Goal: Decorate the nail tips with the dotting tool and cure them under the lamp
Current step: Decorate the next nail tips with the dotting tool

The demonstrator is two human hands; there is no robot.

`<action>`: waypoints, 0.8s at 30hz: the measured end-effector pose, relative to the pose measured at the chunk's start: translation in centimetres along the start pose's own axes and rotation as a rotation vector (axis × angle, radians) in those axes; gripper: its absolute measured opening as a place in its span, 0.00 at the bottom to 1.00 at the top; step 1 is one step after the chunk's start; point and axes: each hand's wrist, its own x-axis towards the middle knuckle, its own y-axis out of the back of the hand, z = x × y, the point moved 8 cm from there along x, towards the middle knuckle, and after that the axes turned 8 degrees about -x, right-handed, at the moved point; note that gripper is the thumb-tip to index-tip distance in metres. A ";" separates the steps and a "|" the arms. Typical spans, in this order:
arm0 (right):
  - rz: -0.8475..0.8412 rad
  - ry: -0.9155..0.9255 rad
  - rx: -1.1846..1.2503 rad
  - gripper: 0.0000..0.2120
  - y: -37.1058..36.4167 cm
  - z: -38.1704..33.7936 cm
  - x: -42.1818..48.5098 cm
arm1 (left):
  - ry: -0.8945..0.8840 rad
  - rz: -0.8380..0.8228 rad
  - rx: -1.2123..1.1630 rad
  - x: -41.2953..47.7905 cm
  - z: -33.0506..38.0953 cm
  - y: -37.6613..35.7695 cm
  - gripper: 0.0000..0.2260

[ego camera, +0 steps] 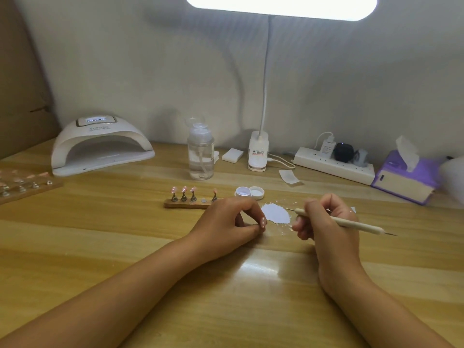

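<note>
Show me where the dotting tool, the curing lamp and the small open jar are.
dotting tool (351,223): head view, on its pale handle.
curing lamp (64,144): head view, on its white dome.
open jar (243,191): head view, on its inside.

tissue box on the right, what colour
The tissue box is purple with a pale cream side; head view.

One left hand and one right hand share a bench with one dotting tool, one curing lamp, one desk lamp and one pump bottle. Four pink nail tips stand on one wooden holder; a fifth tip sits between the left fingers. Also counted: one jar, one lid, one power strip, one tissue box.
</note>
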 end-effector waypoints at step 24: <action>-0.012 -0.036 -0.004 0.15 0.2 0.7 0.5 | 0.307 0.238 -0.015 0.7 -3.6 12.8 0.04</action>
